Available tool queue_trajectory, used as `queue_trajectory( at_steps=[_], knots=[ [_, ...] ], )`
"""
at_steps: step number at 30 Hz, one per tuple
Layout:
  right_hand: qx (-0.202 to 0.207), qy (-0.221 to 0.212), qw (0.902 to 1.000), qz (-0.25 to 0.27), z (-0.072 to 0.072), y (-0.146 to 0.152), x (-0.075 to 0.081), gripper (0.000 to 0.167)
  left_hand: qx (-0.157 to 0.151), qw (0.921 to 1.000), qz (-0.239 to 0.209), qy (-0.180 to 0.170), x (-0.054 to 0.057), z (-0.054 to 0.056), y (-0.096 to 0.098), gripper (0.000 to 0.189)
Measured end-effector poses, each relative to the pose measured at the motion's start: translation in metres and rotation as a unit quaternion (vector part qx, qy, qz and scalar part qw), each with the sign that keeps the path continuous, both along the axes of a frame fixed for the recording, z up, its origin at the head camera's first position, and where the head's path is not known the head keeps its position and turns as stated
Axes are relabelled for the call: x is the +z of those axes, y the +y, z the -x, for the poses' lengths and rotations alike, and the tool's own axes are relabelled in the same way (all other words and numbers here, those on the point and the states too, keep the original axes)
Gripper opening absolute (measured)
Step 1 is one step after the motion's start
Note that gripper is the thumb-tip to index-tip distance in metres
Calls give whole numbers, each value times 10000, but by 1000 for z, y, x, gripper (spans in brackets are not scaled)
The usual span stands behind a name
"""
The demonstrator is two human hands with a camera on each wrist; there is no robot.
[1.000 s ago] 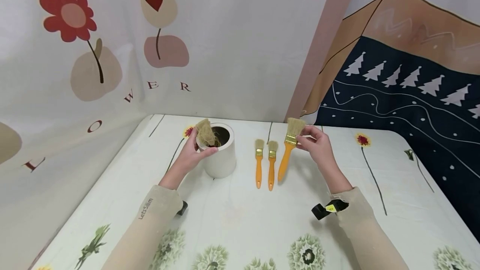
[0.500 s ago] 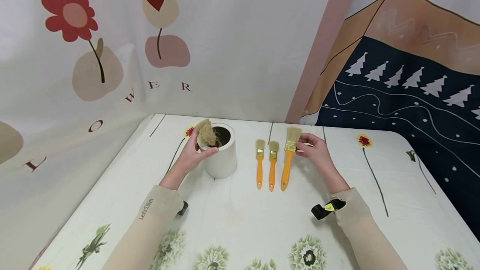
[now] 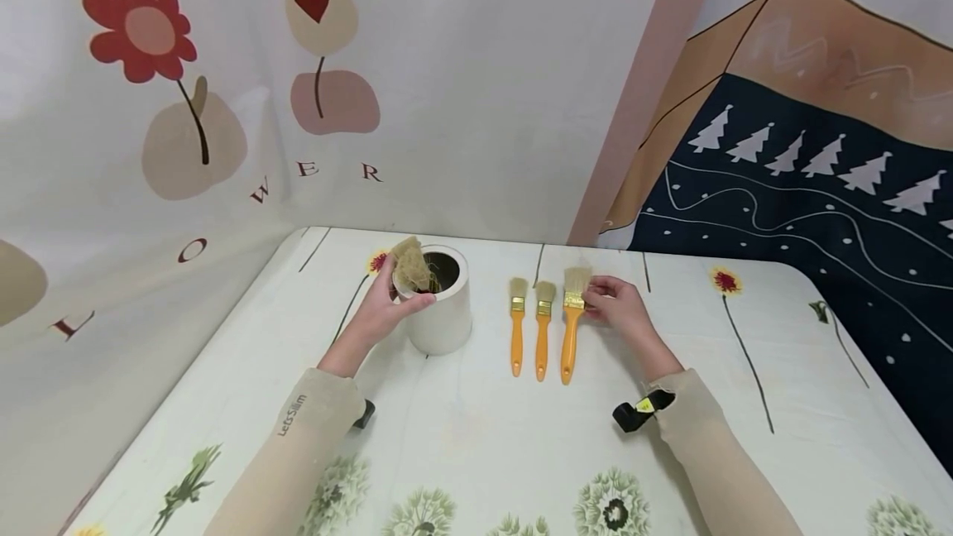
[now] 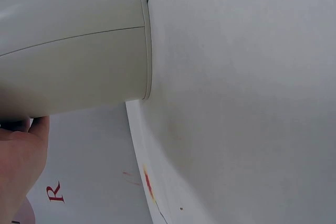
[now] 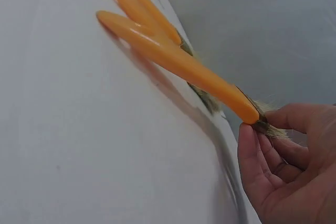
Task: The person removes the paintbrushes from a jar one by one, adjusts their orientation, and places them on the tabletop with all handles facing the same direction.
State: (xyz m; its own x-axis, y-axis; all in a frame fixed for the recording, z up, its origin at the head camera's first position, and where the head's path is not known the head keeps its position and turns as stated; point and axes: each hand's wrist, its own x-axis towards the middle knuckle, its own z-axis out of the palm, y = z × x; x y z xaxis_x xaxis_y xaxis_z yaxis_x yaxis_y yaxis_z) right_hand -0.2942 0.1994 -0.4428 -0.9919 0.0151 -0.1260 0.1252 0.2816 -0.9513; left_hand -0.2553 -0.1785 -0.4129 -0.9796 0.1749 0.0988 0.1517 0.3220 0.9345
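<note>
My left hand [image 3: 383, 308] grips the white cylindrical container [image 3: 441, 325] near its rim, thumb in front. A tan, fibrous clump [image 3: 411, 263] sticks up at the container's mouth, beside the fingers, which it partly covers. In the left wrist view, the container's pale side [image 4: 79, 72] fills the upper left. My right hand [image 3: 621, 311] pinches the widest paintbrush [image 3: 569, 342] at its metal band, bristles pointing away. In the right wrist view, its orange handle [image 5: 184, 69] slants above the white table, casting a shadow. Two smaller paintbrushes [image 3: 517, 339] lie side by side to its left.
The table [image 3: 476, 437] wears a white cloth printed with flowers. Behind it hangs a pale curtain [image 3: 462, 106] with flower prints. A dark blue printed cloth [image 3: 804, 197] hangs on the right.
My right hand has lowered the widest paintbrush and brought it slightly towards me, turning it to line up with the two smaller ones. The left hand and container have stayed put.
</note>
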Motion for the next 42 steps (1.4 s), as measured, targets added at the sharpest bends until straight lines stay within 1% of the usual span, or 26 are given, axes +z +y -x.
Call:
queue_trajectory(
  at_steps=[5, 12, 17, 21, 33, 42],
  knots=[
    [31, -106, 9996, -252, 3, 1, -7, 46, 4, 10000, -14, 1, 0, 0, 0, 98],
    [86, -240, 9983, -524, 4, 1, -10, 45, -15, 10000, -41, -25, 0, 0, 0, 98],
    [99, -173, 9975, -672, 4, 0, -11, 43, -32, 10000, -58, 46, 1, 0, 0, 97],
    [119, -129, 9957, -910, 3, -1, -12, 44, -39, 9999, -90, 65, 0, 1, 0, 96],
    [189, -232, 9901, -1368, 2, -5, -11, 46, 26, 10000, 3, 2, 1, 0, 1, 99],
    [75, -231, 9868, -1599, 3, -8, -9, 44, -1, 10000, -46, 35, 1, 0, 1, 98]
  ],
)
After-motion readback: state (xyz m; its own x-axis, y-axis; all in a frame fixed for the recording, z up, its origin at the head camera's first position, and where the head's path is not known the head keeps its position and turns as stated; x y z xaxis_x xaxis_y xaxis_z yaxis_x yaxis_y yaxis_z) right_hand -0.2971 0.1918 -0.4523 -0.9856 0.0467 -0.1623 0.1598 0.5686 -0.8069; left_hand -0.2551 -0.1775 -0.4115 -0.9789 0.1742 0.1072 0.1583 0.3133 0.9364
